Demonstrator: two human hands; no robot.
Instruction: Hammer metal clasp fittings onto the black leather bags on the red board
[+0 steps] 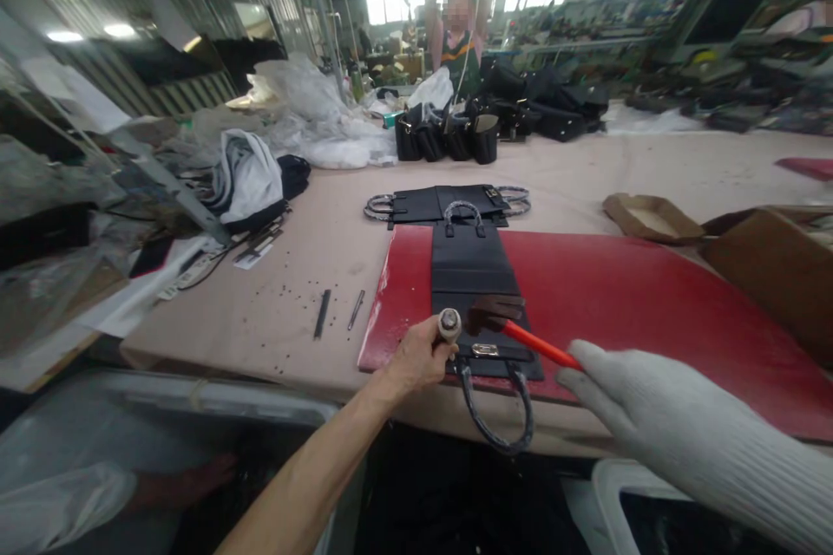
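Observation:
My bare left hand is closed around an upright punch-like tool with a pale, round top and a metal centre. Its lower end is hidden by my fingers over a black bag panel. My right hand, in a white knitted glove, grips a claw hammer by its red handle. The dark hammer head hangs just right of the tool's top, apparently apart from it. The panel lies flat with a wrapped handle at its near end, another at its far end, and a metal clasp.
Under the panel lies a red board. A second black bag panel lies behind it. A dark strip, a pen-like tool and small bits lie left. Boxes stand right; black bags and a person stand beyond.

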